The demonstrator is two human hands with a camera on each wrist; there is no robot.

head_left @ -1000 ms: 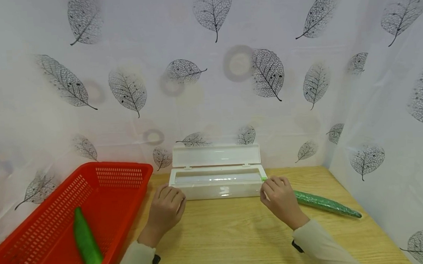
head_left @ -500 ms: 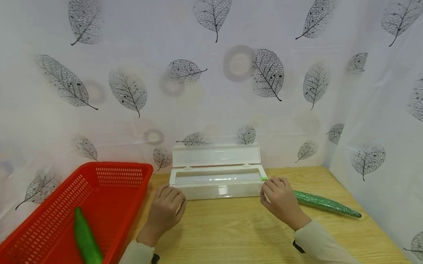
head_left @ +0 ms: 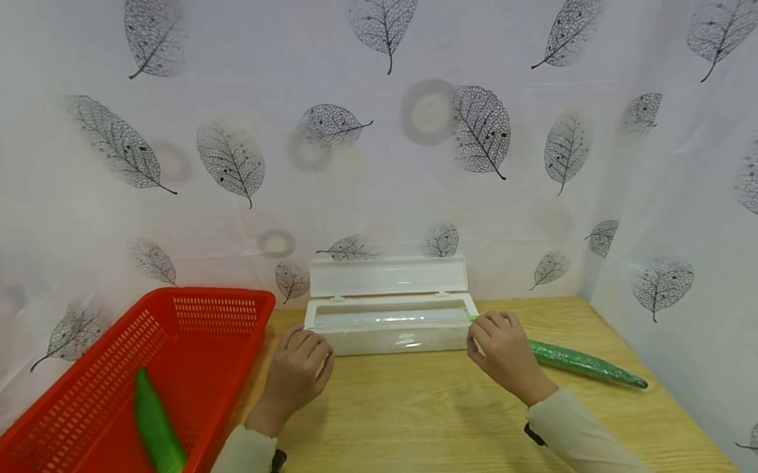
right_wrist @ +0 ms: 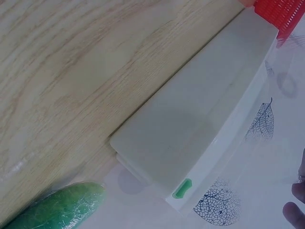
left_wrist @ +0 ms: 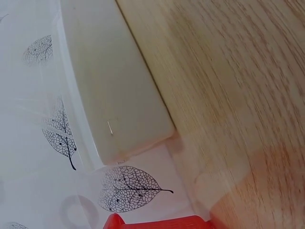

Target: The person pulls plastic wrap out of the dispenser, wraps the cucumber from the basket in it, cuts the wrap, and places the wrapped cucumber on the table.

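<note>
A white cling film dispenser point(head_left: 389, 300) stands against the back wall with its lid raised. Clear, glinting cling film point(head_left: 405, 341) stretches across its front between my two hands. At the left corner, my left hand point(head_left: 298, 368) pinches one edge of the film. My right hand point(head_left: 504, 355) pinches the other edge beside the green slide cutter point(right_wrist: 182, 189). Right fingertips point(right_wrist: 294, 214) show at the edge of the right wrist view. Right of the dispenser lies a film-wrapped cucumber point(head_left: 588, 365), partly behind my right hand.
A red plastic basket point(head_left: 229, 387) stands at the left with one bare cucumber point(head_left: 160, 435) inside. Bare wooden tabletop point(head_left: 401, 421) spans the front. A leaf-printed white sheet point(head_left: 377, 208) covers the back and sides.
Both hands keep almost the same place and pinch. The glint on the film shifts slightly, and the whole head view moves a little.
</note>
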